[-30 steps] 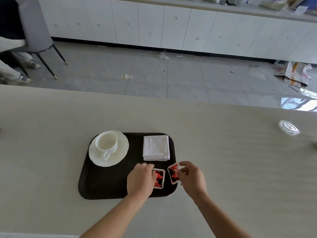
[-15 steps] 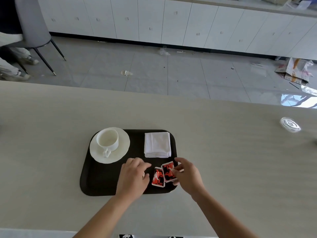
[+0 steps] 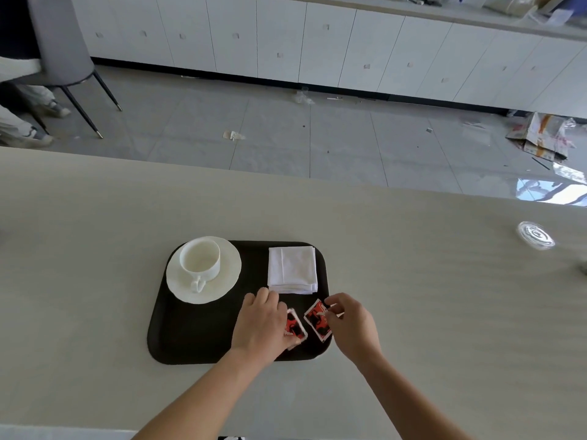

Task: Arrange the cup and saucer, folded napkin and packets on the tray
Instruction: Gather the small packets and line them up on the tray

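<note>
A dark tray [image 3: 193, 338] lies on the pale counter. On its far left stands a white cup [image 3: 200, 260] on a white saucer [image 3: 228, 274], handle towards me. A folded white napkin [image 3: 292, 269] rests at the tray's far right. Two red-and-black packets lie at the near right corner: the left packet [image 3: 295, 327] is half covered by my left hand [image 3: 262, 325], whose fingers press on it. The right packet [image 3: 317, 320] sits tilted, and my right hand [image 3: 352, 325] pinches its far right edge between thumb and fingers.
A clear plastic lid [image 3: 536, 235] lies on the counter at the far right. Beyond the counter edge is a tiled floor with scraps of litter, white cabinets, a grey chair [image 3: 60, 49] and a seated person's legs at the far left.
The two packets, overlapping half a second ago, now lie apart side by side. My left hand has shifted right onto the left packet; my right hand drew the right packet rightwards.
</note>
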`<state>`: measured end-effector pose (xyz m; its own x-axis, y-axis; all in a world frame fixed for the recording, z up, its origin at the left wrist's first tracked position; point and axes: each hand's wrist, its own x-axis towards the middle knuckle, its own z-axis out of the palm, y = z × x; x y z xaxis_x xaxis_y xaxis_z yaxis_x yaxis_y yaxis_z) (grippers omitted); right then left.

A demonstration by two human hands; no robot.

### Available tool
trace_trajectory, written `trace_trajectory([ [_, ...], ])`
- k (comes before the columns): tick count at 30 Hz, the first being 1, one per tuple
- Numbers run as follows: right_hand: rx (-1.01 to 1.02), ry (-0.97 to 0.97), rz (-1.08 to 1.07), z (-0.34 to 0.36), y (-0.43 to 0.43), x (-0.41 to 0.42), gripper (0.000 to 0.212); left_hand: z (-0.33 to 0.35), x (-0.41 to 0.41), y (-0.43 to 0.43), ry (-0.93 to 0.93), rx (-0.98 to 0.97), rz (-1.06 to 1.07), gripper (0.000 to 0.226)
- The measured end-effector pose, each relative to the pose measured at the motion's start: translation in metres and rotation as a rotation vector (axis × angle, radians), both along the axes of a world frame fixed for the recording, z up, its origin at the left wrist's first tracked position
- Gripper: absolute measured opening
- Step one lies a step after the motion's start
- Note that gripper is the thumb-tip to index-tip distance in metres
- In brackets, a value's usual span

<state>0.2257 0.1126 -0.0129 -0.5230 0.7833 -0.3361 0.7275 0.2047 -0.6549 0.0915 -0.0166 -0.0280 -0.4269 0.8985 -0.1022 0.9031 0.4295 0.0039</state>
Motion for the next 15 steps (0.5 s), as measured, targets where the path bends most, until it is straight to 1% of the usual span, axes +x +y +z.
trace_trajectory([
  [2,-0.025,0.044,-0.039,-0.002,-0.002,0.002,0.020,0.002,0.002,-0.002,0.031,0.015,0.095,0.060],
  [4,-0.041,0.073,-0.063,-0.004,-0.004,0.003,0.020,0.000,0.001,-0.003,-0.031,0.103,0.098,0.048],
  [6,-0.055,0.083,-0.071,-0.006,-0.006,0.004,0.021,-0.006,-0.004,-0.005,-0.206,0.186,-0.035,0.033],
  [7,-0.063,0.082,-0.071,-0.007,-0.007,0.004,0.020,-0.009,-0.007,-0.005,-0.289,0.166,-0.125,0.031],
  [8,-0.070,0.078,-0.065,-0.007,-0.007,0.005,0.020,-0.010,-0.009,-0.005,-0.333,0.122,-0.209,0.031],
  [9,-0.075,0.071,-0.056,-0.007,-0.008,0.005,0.020,-0.011,-0.011,-0.004,-0.331,0.075,-0.266,0.032],
  [11,-0.081,0.061,-0.038,-0.006,-0.009,0.006,0.025,-0.012,-0.010,-0.001,-0.262,0.021,-0.281,0.033],
  [13,-0.112,0.083,-0.040,-0.005,-0.010,0.006,0.038,-0.009,-0.005,0.003,-0.197,0.013,-0.201,0.035],
  [15,-0.149,0.117,-0.064,-0.004,-0.011,0.006,0.048,-0.004,0.004,0.007,-0.162,0.026,-0.045,0.036],
])
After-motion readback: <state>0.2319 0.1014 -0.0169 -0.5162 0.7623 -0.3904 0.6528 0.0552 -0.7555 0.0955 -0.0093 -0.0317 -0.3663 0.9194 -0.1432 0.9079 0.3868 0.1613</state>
